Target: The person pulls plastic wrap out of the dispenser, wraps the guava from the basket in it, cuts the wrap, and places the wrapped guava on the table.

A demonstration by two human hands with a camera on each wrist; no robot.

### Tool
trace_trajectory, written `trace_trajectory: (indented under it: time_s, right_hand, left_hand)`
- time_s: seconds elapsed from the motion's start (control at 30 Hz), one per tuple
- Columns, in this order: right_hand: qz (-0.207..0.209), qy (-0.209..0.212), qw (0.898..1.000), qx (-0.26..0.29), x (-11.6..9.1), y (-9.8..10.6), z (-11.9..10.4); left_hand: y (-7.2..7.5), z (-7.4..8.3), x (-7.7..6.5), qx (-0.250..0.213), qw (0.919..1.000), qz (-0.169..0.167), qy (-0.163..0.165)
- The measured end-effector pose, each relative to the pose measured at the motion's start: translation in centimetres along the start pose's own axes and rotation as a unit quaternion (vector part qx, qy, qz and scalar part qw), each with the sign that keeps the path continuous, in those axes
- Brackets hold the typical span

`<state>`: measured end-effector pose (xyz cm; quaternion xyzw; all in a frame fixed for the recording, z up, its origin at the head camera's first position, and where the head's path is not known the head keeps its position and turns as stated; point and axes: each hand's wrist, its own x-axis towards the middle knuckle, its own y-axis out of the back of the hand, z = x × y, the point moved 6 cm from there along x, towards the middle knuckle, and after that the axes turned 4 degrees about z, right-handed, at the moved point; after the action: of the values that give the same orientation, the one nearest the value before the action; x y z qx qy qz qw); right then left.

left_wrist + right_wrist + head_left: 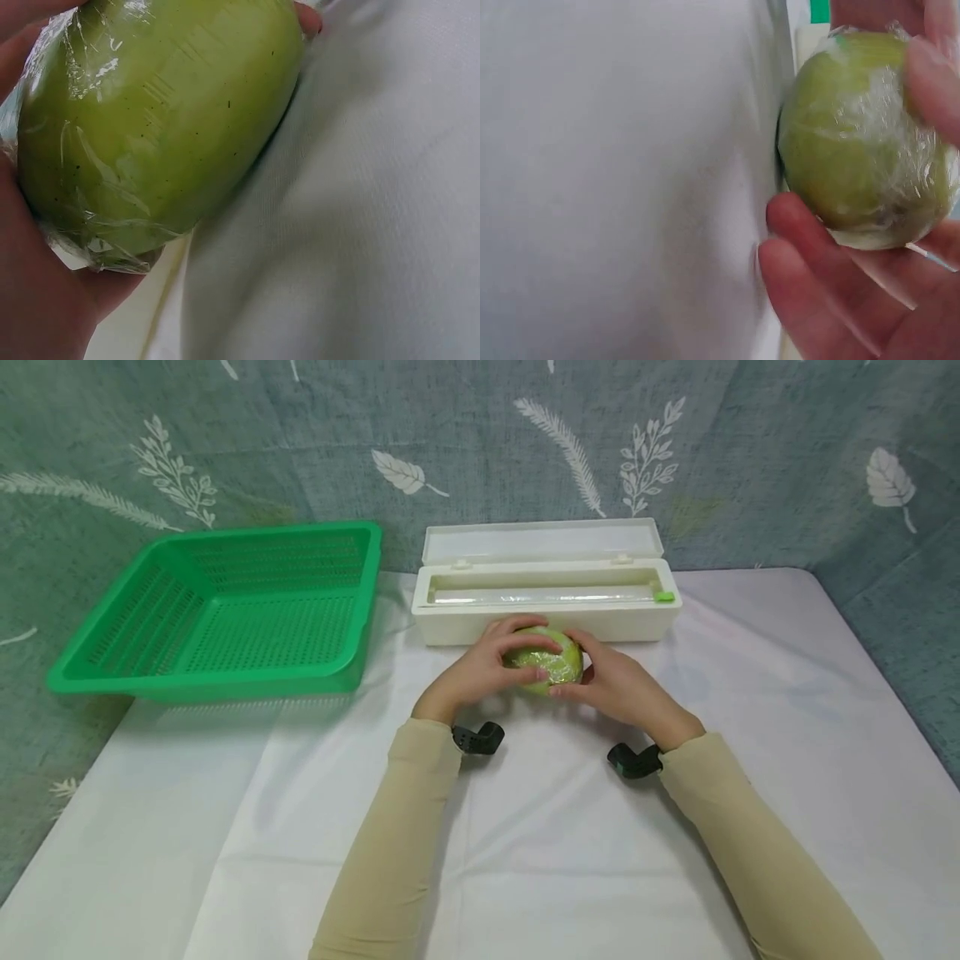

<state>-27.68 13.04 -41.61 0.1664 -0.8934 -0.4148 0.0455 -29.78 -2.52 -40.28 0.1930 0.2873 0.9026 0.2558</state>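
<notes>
A yellow-green mango [553, 662] wrapped in clear plastic film lies between both hands, low over the white tablecloth. My left hand [491, 664] grips it from the left, with fingers bent over the top. From the right, my right hand [624, 683] holds it with thumb and fingers curled at its side. Film lies smooth over the speckled skin of the mango [161, 120] in the left wrist view, bunching into creases at one end. In the right wrist view, wrinkled, shiny film covers the mango [847, 150]. Its underside is hidden in the head view.
Just beyond the hands stands a white cling film dispenser [547, 627], its lid [540, 542] raised, a film roll [536, 597] inside and a green slider [664, 597] at the right. A green plastic basket [217, 687] sits at the left. Patterned grey-green cloth [480, 443] hangs behind.
</notes>
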Motion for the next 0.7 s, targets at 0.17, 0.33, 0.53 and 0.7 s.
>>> trace_trajectory:
  time_s: [0.17, 0.33, 0.53, 0.7]
  right_hand:
    - [0.006, -0.025, 0.999, 0.035, -0.3, 0.5, 0.5]
    - [-0.018, -0.016, 0.996, 0.081, -0.4, 0.6, 0.5]
    - [-0.039, -0.020, 0.992, 0.120, -0.3, 0.7, 1.0]
    - [-0.048, -0.013, 0.986, 0.157, -0.1, 0.8, 1.5]
  left_hand:
    - [-0.4, 0.7, 0.3, 0.017, 0.9998, -0.007, -0.002]
    - [-0.4, 1.1, 0.3, 0.015, 0.9999, -0.007, -0.003]
    - [-0.6, 1.5, 0.4, 0.015, 0.9997, -0.008, -0.017]
    - [-0.7, 1.7, 0.7, 0.026, 0.9995, -0.009, -0.018]
